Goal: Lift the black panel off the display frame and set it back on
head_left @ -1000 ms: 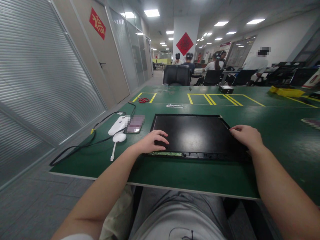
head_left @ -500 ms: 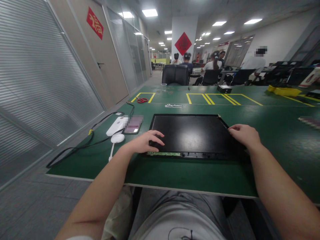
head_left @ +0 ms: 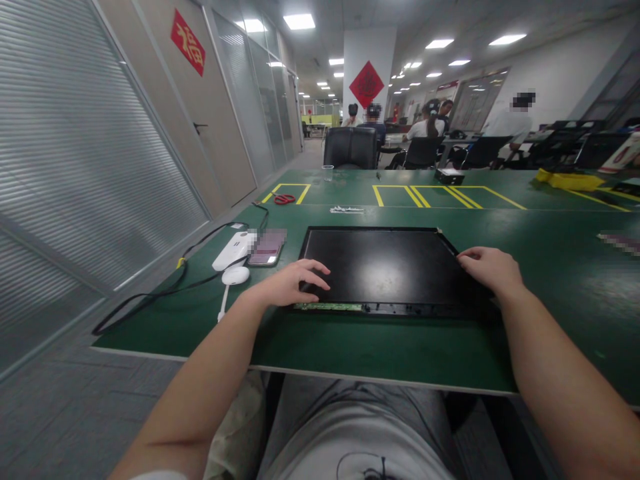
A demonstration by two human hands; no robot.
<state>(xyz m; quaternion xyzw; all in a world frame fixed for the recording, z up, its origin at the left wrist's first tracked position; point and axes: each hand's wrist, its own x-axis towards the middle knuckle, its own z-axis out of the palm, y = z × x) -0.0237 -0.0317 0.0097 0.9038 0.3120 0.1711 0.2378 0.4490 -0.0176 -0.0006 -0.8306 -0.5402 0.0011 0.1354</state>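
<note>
A flat black monitor panel (head_left: 385, 267) lies on the green table (head_left: 350, 347) in front of me. A strip of green circuit board shows along its near edge. My left hand (head_left: 290, 283) rests on the panel's near left corner, fingers curled over the edge. My right hand (head_left: 490, 269) lies on the panel's right edge, fingers bent and gripping it.
Left of the panel lie a white power strip (head_left: 230, 250) with a black cable, a phone (head_left: 267, 247) and a white round device (head_left: 235, 275). Red scissors (head_left: 285, 199), a clear cup (head_left: 328, 173), a small black box (head_left: 449, 176) and a yellow tray (head_left: 570, 180) sit farther back. People sit beyond the table.
Both hands stay on the panel. The view has shifted slightly; nothing else has moved.
</note>
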